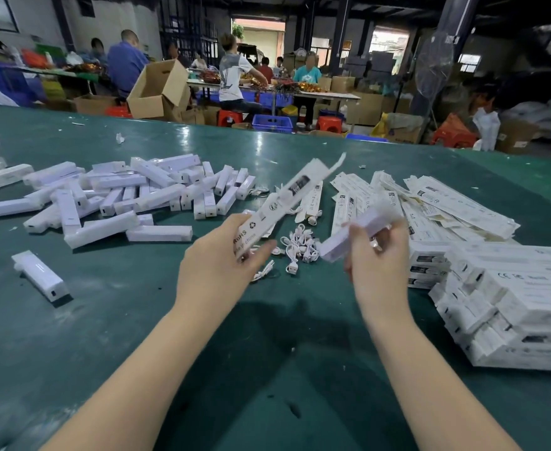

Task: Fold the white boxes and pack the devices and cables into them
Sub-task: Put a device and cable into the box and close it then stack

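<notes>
Both bare forearms reach up from the bottom edge, angled in toward each other and raised above the table. The left hand (217, 255) sits left of centre, back toward the camera, fingers curled round the lower end of a long white box (287, 203) that tilts up and away to the right. The right hand (380, 255) is just beside it, apart from it, wrist bent, fingers folded round a white device (355, 232), thumb on the near side. Motion blur smears the right fingertips; their exact hold cannot be told.
</notes>
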Available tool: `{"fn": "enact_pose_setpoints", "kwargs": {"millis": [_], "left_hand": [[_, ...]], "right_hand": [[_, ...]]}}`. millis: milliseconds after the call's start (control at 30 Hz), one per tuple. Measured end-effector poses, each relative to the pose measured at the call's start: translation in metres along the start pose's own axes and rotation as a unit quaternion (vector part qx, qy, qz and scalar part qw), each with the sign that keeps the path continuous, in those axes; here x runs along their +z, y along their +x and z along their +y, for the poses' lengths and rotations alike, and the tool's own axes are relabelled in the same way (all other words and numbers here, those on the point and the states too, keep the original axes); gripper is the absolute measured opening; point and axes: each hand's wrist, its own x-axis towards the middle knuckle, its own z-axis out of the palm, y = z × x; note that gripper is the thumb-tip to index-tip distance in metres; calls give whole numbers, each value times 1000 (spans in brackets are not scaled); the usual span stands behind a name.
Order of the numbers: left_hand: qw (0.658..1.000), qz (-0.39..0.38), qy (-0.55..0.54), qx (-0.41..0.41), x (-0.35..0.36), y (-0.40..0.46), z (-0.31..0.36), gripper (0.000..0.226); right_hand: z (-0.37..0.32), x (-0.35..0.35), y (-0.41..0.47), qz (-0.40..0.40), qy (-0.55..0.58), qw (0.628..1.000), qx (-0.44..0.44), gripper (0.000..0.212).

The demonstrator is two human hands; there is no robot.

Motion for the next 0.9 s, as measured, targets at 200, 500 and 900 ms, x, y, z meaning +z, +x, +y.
{"fn": "enact_pose_setpoints", "kwargs": {"millis": [200,500,900], "left_hand": [[995,-74,60,-14,4,3,-9,31],[984,-120,133,-6,5,4,-9,19],[989,-138,52,-9,1,-2,-4,17]], "right_hand": [[-11,-10,11,101,150,983,36,19],[-17,-9,8,46,171,984,-4,17],[-19,-7,5,-49,204,978,-15,31]]}}
